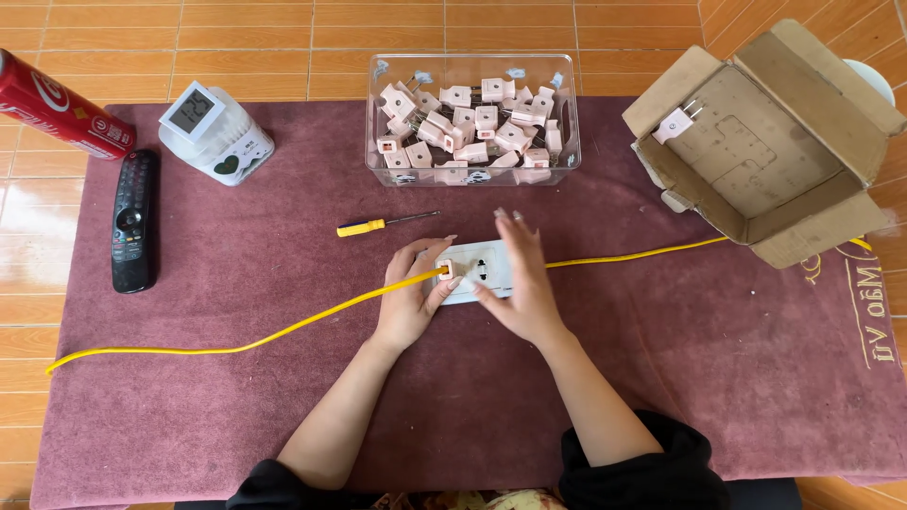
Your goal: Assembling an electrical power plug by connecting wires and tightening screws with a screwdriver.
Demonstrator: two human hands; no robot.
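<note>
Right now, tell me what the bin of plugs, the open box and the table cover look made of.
Bin: clear, glossy plastic, it seems; the pink plugs show through its walls.
Open box: brown corrugated cardboard, matte, with worn flaps.
Table cover: maroon fabric, likely felt or short-pile cloth; dull, soft-looking, no shine.

Both hands meet over a white socket block (pixel 482 272) on the maroon-covered table (pixel 236 397). The left hand (pixel 413 295) pinches a pale pink plug (pixel 444 269) on a yellow cable (pixel 283 331); the right hand (pixel 520 283) steadies the block. Beyond sit a yellow-handled screwdriver (pixel 373 226), a clear tub of pink plugs (pixel 472 123), and an open cardboard box (pixel 765 142).
</note>
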